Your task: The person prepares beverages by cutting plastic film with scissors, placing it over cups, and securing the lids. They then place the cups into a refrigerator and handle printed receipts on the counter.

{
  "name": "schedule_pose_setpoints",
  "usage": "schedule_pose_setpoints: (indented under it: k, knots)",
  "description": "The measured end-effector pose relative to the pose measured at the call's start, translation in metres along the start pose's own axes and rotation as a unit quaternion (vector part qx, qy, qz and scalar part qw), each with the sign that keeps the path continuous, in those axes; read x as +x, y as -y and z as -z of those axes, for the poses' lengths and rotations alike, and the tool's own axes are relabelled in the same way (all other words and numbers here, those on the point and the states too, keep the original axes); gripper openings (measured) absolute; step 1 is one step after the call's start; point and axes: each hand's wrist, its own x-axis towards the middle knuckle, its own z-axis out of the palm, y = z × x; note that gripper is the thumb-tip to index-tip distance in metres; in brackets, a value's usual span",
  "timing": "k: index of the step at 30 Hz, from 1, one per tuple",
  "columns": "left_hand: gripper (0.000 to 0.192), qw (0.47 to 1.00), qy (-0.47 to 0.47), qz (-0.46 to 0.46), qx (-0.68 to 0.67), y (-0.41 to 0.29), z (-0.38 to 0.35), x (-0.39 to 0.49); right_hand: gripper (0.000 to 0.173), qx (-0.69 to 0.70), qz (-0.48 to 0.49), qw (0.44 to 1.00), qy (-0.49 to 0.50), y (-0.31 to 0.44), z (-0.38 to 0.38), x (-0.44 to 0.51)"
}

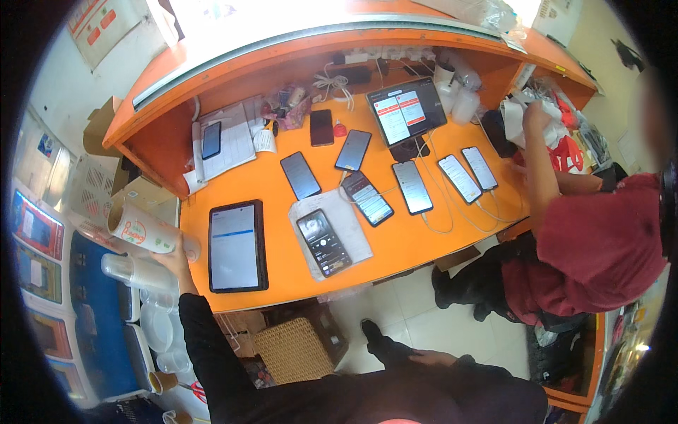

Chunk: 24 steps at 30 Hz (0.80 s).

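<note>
My left hand [174, 258] is closed around the near end of a long stack of printed white paper cups [143, 231], tilted at the left side of the orange desk. Just below it lies a stack of clear plastic cups [135, 269]. On the desk to the right of that hand is a tablet [233, 246] with a lit screen. Low in the picture my right hand [433, 358] rests against my dark-clothed leg; its fingers are too unclear to read. Ahead of me, a phone [324, 243] showing a music player lies on a sheet of paper [360, 233].
Several charging phones [413, 186] and a tablet on a stand [407, 111] occupy the orange desk [286, 238]. A co-worker in a maroon top [598, 244] stands at right, one hand [537, 117] at white bags. A woven stool [294, 350] sits below the desk edge. Plastic containers [158, 326] line the left.
</note>
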Motion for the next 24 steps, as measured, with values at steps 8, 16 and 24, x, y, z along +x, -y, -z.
schedule_pose_setpoints:
  k: [8,16,24]
  knots:
    - [0.104,0.994,-0.013,0.104,0.020,-0.100,0.049,-0.092,0.050,-0.457,0.016,0.889,-0.019,0.006,0.025,0.114]
    - [0.073,0.993,0.035,0.090,0.062,-0.217,0.235,-0.321,0.047,-0.440,0.357,0.819,0.091,0.240,-0.138,0.115]
    - [0.070,0.933,-0.234,0.048,0.271,-0.210,0.435,-0.310,0.029,-0.348,0.426,0.793,0.262,0.288,-0.381,0.095]
